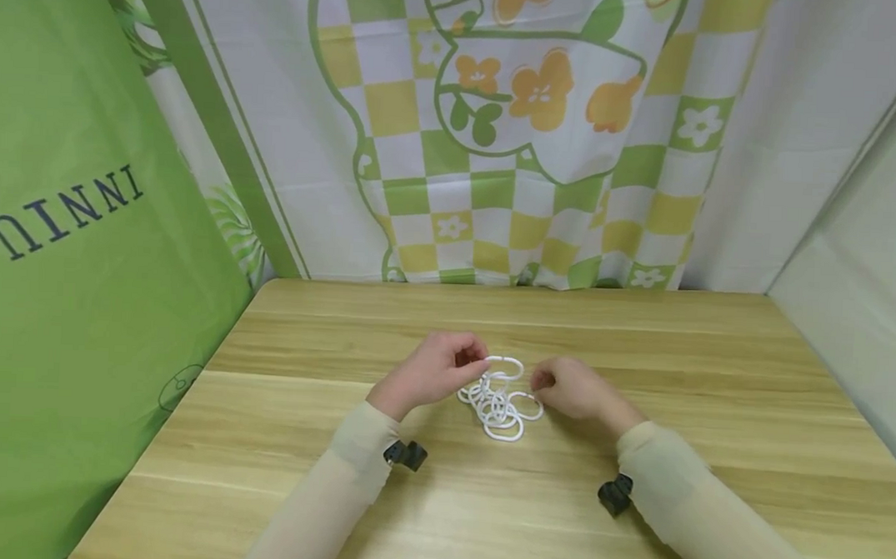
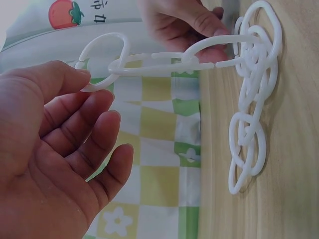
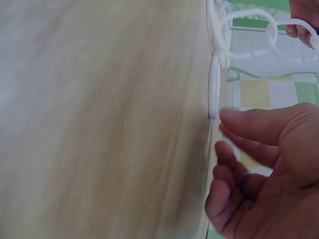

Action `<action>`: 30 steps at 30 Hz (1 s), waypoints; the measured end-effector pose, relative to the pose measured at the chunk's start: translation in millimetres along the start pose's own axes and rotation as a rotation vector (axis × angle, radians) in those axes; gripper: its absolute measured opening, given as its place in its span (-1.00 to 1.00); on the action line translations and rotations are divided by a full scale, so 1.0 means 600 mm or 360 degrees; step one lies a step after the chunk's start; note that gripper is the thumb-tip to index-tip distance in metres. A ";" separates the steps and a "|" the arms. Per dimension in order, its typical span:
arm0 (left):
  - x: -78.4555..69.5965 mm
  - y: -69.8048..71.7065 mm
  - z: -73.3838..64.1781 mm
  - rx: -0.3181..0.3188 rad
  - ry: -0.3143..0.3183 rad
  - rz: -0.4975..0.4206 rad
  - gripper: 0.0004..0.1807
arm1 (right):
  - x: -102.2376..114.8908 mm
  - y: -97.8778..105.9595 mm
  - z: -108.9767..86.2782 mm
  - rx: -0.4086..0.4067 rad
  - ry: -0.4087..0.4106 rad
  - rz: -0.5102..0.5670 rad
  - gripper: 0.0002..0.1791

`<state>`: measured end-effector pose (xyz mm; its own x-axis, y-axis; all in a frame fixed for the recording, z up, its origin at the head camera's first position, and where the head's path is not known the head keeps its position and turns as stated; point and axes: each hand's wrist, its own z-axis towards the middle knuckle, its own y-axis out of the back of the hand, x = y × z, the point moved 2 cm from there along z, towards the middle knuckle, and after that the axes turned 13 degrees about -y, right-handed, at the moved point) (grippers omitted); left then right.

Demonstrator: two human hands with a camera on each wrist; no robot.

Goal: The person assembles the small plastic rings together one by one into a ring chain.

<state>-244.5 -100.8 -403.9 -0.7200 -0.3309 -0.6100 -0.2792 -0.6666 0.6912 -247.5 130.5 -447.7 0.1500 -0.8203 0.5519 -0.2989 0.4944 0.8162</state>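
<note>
My left hand (image 1: 438, 369) pinches a white, split plastic ring (image 2: 123, 46) between thumb and fingertips, its other fingers loosely bent. From that ring, linked rings (image 2: 164, 69) run through the air down to a heap of interlinked white rings (image 1: 496, 408) on the wooden table. At the heap's right edge my right hand (image 1: 577, 388) stays low over the tabletop. Its thumb and fingers are loosely bent, with nothing visible between them. In the right wrist view the thumb tip is right by the end of the outermost ring (image 3: 214, 92).
The wooden table (image 1: 275, 455) spreads around both hands. A checked, flower-patterned curtain (image 1: 490, 181) hangs behind its far edge. Green fabric (image 1: 78, 313) stands along the left, pale fabric (image 1: 861, 272) along the right. A small black camera (image 1: 405, 455) sits at the left wrist, another camera (image 1: 615, 495) at the right.
</note>
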 end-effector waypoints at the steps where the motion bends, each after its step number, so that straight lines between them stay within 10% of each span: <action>1: 0.000 0.000 0.000 0.0007 0.0000 0.0005 -0.94 | -0.002 0.001 -0.001 -0.0001 -0.0024 0.0003 -0.94; 19: -0.005 -0.010 0.005 0.0061 -0.0041 0.0010 -0.93 | -0.012 0.007 -0.016 0.0066 -0.0168 -0.0099 -0.86; 30: -0.002 -0.019 0.005 0.0111 -0.0051 0.0007 -0.90 | -0.015 0.034 -0.029 0.0054 -0.0021 0.0055 -0.92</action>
<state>-242.3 -90.8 -410.1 -0.7411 -0.3114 -0.5949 -0.3187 -0.6166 0.7199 -238.2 152.9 -433.3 0.1267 -0.8066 0.5774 -0.3353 0.5129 0.7902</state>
